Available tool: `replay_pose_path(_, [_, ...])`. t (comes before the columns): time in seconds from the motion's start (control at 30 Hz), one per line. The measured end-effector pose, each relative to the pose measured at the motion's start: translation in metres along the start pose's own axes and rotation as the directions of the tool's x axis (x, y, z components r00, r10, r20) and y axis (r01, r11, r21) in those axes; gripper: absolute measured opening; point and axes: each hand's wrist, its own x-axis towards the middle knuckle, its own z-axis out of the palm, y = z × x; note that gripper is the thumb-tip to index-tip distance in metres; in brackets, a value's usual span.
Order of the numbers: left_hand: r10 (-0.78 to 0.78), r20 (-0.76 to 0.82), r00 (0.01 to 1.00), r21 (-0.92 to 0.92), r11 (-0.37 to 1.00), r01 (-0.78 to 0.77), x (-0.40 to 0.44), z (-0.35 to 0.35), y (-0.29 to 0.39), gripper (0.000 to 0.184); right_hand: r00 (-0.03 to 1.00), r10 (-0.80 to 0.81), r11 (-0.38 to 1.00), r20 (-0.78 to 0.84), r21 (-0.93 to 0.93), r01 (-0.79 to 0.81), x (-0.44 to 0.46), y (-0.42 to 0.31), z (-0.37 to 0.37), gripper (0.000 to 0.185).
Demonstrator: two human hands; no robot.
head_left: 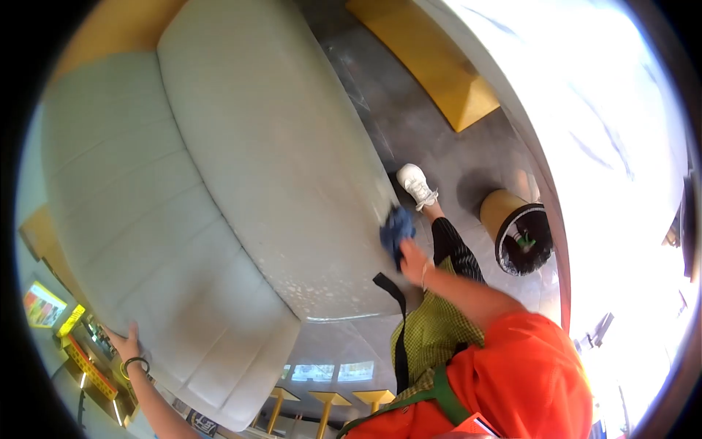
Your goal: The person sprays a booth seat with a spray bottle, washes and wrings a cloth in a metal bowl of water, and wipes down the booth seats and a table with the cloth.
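Note:
My right hand (414, 262) is closed around a crumpled blue cloth (397, 230). The cloth touches the front edge of a grey padded bench seat (292, 161). Pale spots and streaks mark the near end of that seat. At the lower left, my left hand (126, 341) rests against the top edge of the quilted grey backrest (161, 241), its thumb and fingers apart. A dark band circles the left wrist.
A bin (504, 208) with a black liner and some rubbish stands on the grey floor at right. Beyond it lies a yellow base (431, 58) beside a large white surface (585, 88). Several yellow-topped stools (329, 399) and a shelf (88, 366) are at the bottom.

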Motion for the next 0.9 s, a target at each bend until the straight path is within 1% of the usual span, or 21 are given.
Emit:
replay_pose_path(0.03, [0.043,-0.013,0.999,0.101,0.994,-0.041,-0.015,-0.001,0.009,0.093,0.996,-0.066,0.998,-0.065,-0.008,0.066,-0.014,0.009,0.017,0.052])
replay_pose_path(0.07, [0.038,-0.015,0.999,0.104,0.994,-0.036,-0.027,-0.001,0.011,0.093,0.983,-0.131,0.991,-0.128,-0.024,0.129,-0.029,0.005,0.024,0.047])
replay_pose_path(0.1, [0.135,-0.05,0.99,0.193,0.973,-0.123,-0.037,0.001,0.008,0.094,0.96,-0.221,0.963,-0.173,-0.197,0.186,-0.034,0.003,0.03,0.041])
replay_pose_path(0.13, [0.232,-0.075,0.97,0.286,0.937,-0.202,-0.044,0.004,0.004,0.095,0.961,-0.219,0.945,-0.168,-0.281,0.167,-0.025,-0.008,0.027,0.039])
replay_pose_path(0.2, [0.22,-0.1,0.97,0.231,0.954,-0.192,-0.04,0.008,-0.009,0.096,0.996,-0.052,0.905,-0.066,-0.426,0.02,0.018,-0.044,0.01,0.036])
replay_pose_path(0.23, [0.232,-0.092,0.968,0.217,0.954,-0.208,-0.04,0.007,-0.006,0.096,0.999,-0.033,0.86,-0.044,-0.509,0.006,0.047,-0.069,-0.01,0.035])
replay_pose_path(0.27, [0.238,-0.08,0.968,0.208,0.954,-0.217,-0.043,0.005,-0.003,0.096,0.99,-0.118,0.79,-0.083,-0.612,0.043,0.078,-0.1,-0.038,0.032])
replay_pose_path(0.3, [0.267,-0.095,0.959,0.228,0.944,-0.24,-0.044,0.005,-0.001,0.096,0.967,-0.212,0.793,-0.142,-0.603,0.085,0.115,-0.123,-0.06,0.029])
replay_pose_path(0.37, [0.212,-0.086,0.973,0.252,0.95,-0.185,-0.049,-0.001,0.009,0.095,0.874,-0.396,0.774,-0.283,-0.614,0.152,0.184,-0.175,-0.107,0.028])
replay_pose_path(0.4, [0.172,-0.087,0.981,0.248,0.958,-0.146,-0.052,0.003,0.018,0.094,0.712,-0.592,0.695,-0.376,-0.686,0.215,0.222,-0.192,-0.122,0.028])
replay_pose_path(0.47, [0.103,-0.098,0.99,0.248,0.966,-0.076,-0.054,0.005,0.034,0.093,0.738,-0.612,0.609,-0.284,-0.765,0.21,0.281,-0.243,-0.158,0.034])
replay_pose_path(0.53, [0.177,-0.102,0.979,0.237,0.96,-0.149,-0.055,0.004,0.032,0.092,0.549,-0.77,0.512,-0.324,-0.828,0.23,0.329,-0.27,-0.174,0.037])
replay_pose_path(0.57, [0.187,-0.114,0.976,0.248,0.956,-0.154,-0.056,0.004,0.033,0.092,0.553,-0.779,0.494,-0.295,-0.832,0.251,0.329,-0.273,-0.168,0.037])
replay_pose_path(0.63, [0.19,-0.12,0.974,0.262,0.953,-0.154,-0.05,0.003,0.025,0.091,0.641,-0.764,0.251,0.068,-0.885,0.393,0.318,-0.272,-0.163,0.04])
replay_pose_path(0.7, [0.248,-0.129,0.96,0.261,0.943,-0.208,-0.054,0.004,0.024,0.089,0.494,-0.85,0.195,0.182,-0.763,0.617,0.276,-0.226,-0.128,0.038])
replay_pose_path(0.73, [0.28,-0.135,0.95,0.251,0.937,-0.241,-0.055,0.003,0.024,0.088,0.551,-0.792,0.26,0.263,-0.672,0.694,0.243,-0.206,-0.104,0.037])
replay_pose_path(0.77, [0.262,-0.15,0.954,0.235,0.946,-0.223,-0.056,0.004,0.021,0.088,0.512,-0.802,0.221,0.309,-0.642,0.734,0.211,-0.163,-0.07,0.036])
replay_pose_path(0.8, [0.286,-0.149,0.947,0.228,0.941,-0.248,-0.056,0.004,0.018,0.087,0.54,-0.75,0.31,0.381,-0.519,0.797,0.168,-0.136,-0.043,0.036])
replay_pose_path(0.83, [0.313,-0.15,0.938,0.228,0.934,-0.275,-0.056,0.002,0.016,0.086,0.504,-0.749,0.316,0.43,-0.436,0.843,0.124,-0.108,-0.017,0.036])
replay_pose_path(0.87, [0.299,-0.157,0.941,0.222,0.94,-0.261,-0.055,0.001,0.016,0.086,0.548,-0.658,0.469,0.517,-0.288,0.835,0.087,-0.091,0.007,0.033])
replay_pose_path(0.9, [0.256,-0.133,0.958,0.175,0.957,-0.231,-0.056,0.0,0.02,0.085,0.402,-0.599,0.278,0.693,-0.29,0.916,0.056,-0.106,0.009,0.032])
